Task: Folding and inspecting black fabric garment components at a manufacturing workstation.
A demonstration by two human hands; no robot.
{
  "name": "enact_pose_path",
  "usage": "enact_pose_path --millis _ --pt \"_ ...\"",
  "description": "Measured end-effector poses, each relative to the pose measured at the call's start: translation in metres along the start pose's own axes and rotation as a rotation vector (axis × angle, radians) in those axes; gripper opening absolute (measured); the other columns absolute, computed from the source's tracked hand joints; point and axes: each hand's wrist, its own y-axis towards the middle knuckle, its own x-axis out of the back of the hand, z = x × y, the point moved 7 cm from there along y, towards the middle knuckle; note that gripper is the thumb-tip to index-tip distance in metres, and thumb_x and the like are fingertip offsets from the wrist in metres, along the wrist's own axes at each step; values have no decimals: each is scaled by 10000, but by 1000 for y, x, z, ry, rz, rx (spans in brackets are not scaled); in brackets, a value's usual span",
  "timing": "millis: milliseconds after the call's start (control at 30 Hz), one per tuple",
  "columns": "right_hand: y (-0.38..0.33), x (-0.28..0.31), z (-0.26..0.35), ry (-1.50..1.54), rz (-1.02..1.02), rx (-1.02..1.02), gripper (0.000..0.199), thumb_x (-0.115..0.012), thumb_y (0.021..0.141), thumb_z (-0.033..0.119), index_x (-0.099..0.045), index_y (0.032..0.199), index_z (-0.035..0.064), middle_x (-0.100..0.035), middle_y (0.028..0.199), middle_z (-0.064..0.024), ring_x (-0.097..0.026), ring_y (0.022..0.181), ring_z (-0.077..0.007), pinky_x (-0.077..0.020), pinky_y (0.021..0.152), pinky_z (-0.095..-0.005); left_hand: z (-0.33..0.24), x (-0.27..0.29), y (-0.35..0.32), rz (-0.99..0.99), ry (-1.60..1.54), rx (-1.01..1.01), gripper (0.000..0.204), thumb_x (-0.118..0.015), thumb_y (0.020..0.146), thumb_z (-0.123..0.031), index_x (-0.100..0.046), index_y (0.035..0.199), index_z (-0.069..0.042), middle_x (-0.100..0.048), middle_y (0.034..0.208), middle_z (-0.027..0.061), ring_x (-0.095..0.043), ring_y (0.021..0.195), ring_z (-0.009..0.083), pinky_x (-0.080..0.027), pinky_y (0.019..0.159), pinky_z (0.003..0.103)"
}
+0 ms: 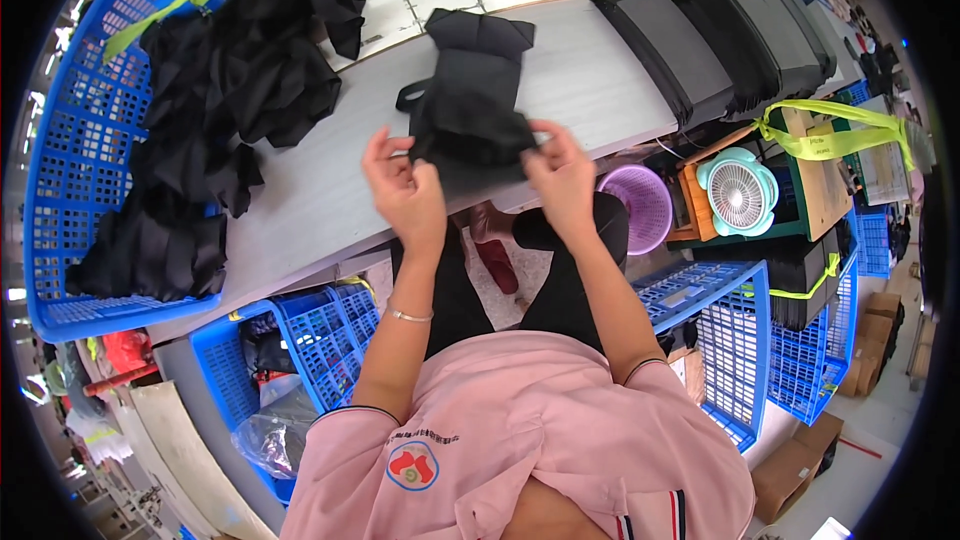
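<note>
A black fabric bag point(468, 105), partly folded and with a small loop at its left side, lies at the table's front edge before me. My right hand point(562, 172) pinches its near right corner between thumb and fingers. At the near left corner is my left hand point(405, 185), its fingers curled and its thumb close to the cloth; whether it grips the edge is hard to see. The near part of the cloth is lifted and bunched between both hands. Its underside is hidden.
A blue basket point(75, 180) heaped with black cloth pieces point(245, 60) stands left. Stacks of flat black pieces point(680, 50) lie right on the grey table point(570, 70). Below are a purple basket point(640, 205), a small teal fan point(738, 192) and blue crates point(735, 340).
</note>
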Motion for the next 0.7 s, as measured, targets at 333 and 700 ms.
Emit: enact_pose_path --millis 333,700 --pt "14 13 -34 -201 75 47 322 -666 850 39 -600 1161 -17 -495 610 25 -485 553 -59 -403 531 -234 -44 -47 6 386 528 -461 545 -765 754 -113 -566 1258 -61 -605 1234 135 -549 1172 336 -393 1018 418" --pt "124 208 4 -1213 -619 366 494 -791 756 283 -647 1208 145 -592 1158 -81 -563 1086 -298 -460 873 -456 24 -51 64 166 546 -120 203 -729 850 -179 -683 1015 -70 -696 929 120 -654 878 305 -508 776 383"
